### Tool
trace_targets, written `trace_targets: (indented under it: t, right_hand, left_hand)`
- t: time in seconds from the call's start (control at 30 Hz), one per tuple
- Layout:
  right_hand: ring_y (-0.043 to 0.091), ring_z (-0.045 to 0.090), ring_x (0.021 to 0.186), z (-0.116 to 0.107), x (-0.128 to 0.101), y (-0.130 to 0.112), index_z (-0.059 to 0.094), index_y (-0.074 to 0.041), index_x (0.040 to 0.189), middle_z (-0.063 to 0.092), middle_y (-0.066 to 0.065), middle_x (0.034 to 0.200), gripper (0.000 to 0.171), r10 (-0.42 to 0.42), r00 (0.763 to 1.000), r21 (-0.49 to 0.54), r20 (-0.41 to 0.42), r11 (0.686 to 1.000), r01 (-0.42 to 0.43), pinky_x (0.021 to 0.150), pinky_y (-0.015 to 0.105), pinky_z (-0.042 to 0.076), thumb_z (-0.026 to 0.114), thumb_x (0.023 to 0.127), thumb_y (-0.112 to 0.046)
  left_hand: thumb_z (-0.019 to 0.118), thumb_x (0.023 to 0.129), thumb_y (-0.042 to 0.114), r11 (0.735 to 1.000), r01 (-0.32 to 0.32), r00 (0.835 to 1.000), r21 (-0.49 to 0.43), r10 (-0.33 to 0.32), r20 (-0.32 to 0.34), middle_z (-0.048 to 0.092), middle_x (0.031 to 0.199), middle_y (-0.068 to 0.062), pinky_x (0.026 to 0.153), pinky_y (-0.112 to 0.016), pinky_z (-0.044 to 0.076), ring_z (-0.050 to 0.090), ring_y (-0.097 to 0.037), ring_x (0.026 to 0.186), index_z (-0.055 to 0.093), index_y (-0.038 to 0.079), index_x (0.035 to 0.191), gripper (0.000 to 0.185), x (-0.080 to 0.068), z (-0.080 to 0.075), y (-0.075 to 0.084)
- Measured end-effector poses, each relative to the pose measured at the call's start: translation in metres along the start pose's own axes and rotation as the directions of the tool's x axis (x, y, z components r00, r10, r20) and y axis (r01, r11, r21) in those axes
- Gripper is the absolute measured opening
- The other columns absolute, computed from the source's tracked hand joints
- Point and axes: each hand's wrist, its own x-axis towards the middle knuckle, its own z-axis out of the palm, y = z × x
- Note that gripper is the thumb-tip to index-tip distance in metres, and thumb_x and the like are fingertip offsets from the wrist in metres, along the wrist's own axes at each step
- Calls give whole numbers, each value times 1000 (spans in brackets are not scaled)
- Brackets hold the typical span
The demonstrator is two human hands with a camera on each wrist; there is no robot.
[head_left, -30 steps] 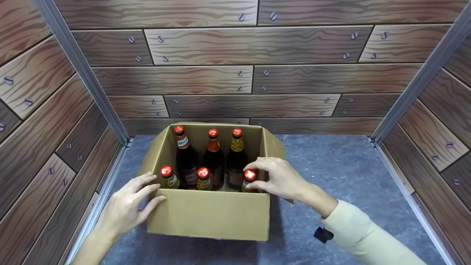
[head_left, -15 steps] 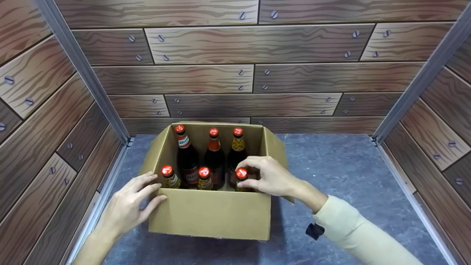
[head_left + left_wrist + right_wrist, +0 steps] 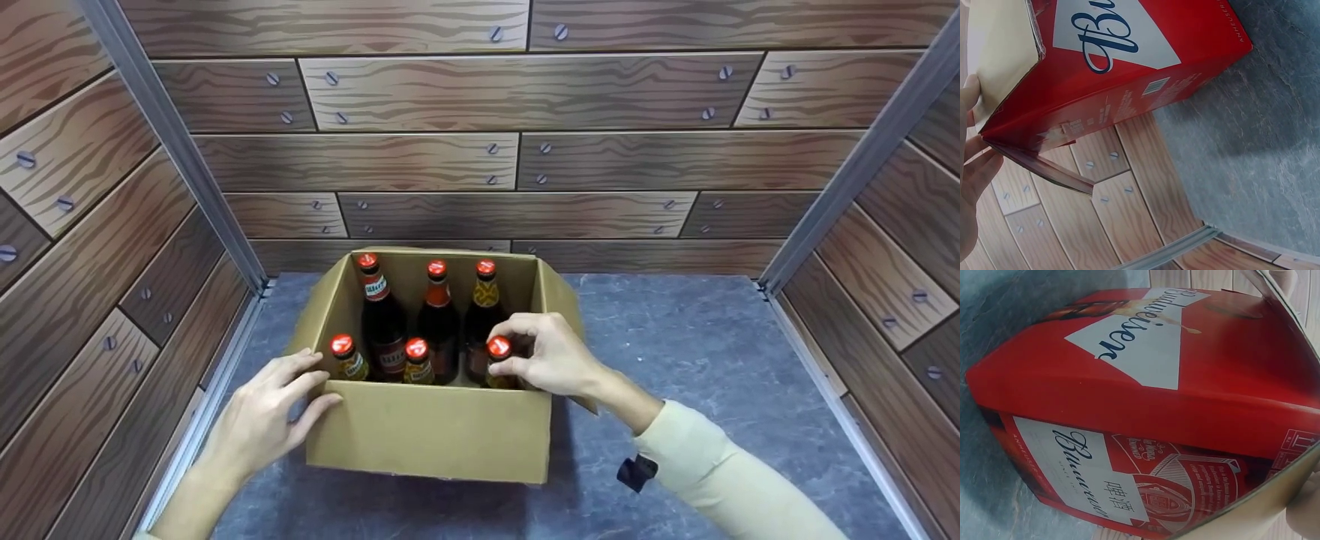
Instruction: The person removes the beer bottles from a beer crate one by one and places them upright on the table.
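Right hand [image 3: 556, 358] pinching red-capped bottle [image 3: 499, 346] at box [image 3: 427, 435] front-right corner, left hand [image 3: 255, 416] resting relaxed fingers on front-left edges, wide bench [image 3: 675, 330] stretch between box and right wall [image 3: 885, 315].

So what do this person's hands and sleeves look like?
The left hand and right hand are bare. The right sleeve is pale cream, with a small black object at its end. Only a pale edge of the left sleeve shows.
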Motion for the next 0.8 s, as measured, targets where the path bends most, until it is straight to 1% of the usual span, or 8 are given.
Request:
trace_targets:
  t: [0.1,0.27,0.37,0.53,0.67,0.8]
  right_hand:
    - [4,64,81,0,0,0,78,-9,98,74,0,86,25,13,1000,2,-20,1000,-13,73,17,56,91,76,-5]
    - [3,65,77,-1,-1,-3,77,-6,97,73,1,86,23,41,998,45,-45,998,-39,69,16,56,90,79,-5]
    - [3,65,75,-3,0,-6,77,-6,96,72,3,85,22,49,996,76,-80,996,-43,67,16,57,89,78,-3]
    - [4,66,75,-11,2,-16,77,-3,97,71,5,85,22,74,991,119,-116,991,-60,68,16,58,88,79,1]
    - [4,67,76,-20,6,-26,78,-2,100,72,8,87,22,75,989,106,-130,992,-61,68,17,59,87,79,1]
    - [5,69,77,-29,10,-34,79,-3,101,74,8,88,24,87,985,95,-150,993,-73,69,18,61,88,79,-1]
  left_hand:
    - [52,108,53,1000,-5,1000,4,5,-4,79,111,-18,85,-47,66,77,-37,103,80,4,98,57,0,0,1]
    - [48,109,54,1000,0,1000,16,0,9,80,112,-20,82,-48,67,78,-39,103,80,3,99,61,0,-2,2]
    - [49,108,54,1000,4,1000,15,-5,18,79,112,-20,83,-48,67,77,-39,104,80,4,99,60,0,-3,3]
    - [50,108,54,1000,-3,1000,11,2,6,79,112,-19,83,-48,66,77,-38,104,80,4,99,59,1,-2,4]
    - [51,108,54,1000,-10,1000,8,10,0,79,112,-19,85,-48,65,77,-37,103,80,4,99,58,1,-1,3]
    - [54,107,54,1000,-5,1000,-8,5,-1,79,111,-18,86,-48,64,77,-36,103,80,5,99,57,1,-1,1]
